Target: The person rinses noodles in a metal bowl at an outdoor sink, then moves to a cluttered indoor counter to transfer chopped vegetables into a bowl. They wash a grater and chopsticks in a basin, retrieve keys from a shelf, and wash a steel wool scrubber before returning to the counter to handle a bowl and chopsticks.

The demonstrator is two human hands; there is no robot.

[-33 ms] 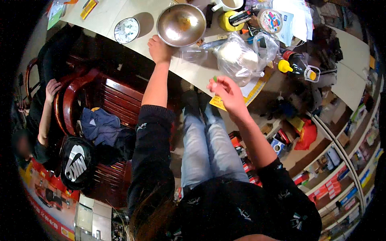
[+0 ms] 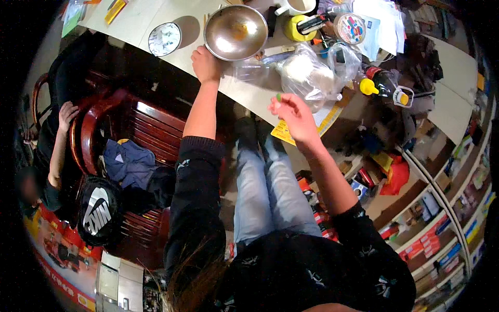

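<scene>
My left hand (image 2: 206, 65) is closed at the near left rim of a shiny metal bowl (image 2: 228, 44), its fingertips partly hidden against the rim. The bowl stands on the table and has a yellowish smear inside. My right hand (image 2: 295, 117) is raised just off the table's near edge, fingers curled, with a small green piece (image 2: 279, 97) at the fingertips. What this piece is cannot be made out. A clear plastic cup (image 2: 250, 70) lies between the bowl and a clear plastic bag (image 2: 306, 78) with white contents. Beneath my right hand is a yellow-edged sheet (image 2: 283, 132).
Left of the bowl stands a patterned white bowl (image 2: 165, 39). A white mug (image 2: 299, 5), a yellow container (image 2: 299, 28), a round lidded tub (image 2: 350, 28) and a dark bottle (image 2: 384, 82) crowd the right side. A person's hand (image 2: 67, 114) rests by a wooden chair (image 2: 156, 122).
My right hand has shifted slightly right, and the green piece sits a little higher at its fingertips. The metal bowl has moved very slightly right.
</scene>
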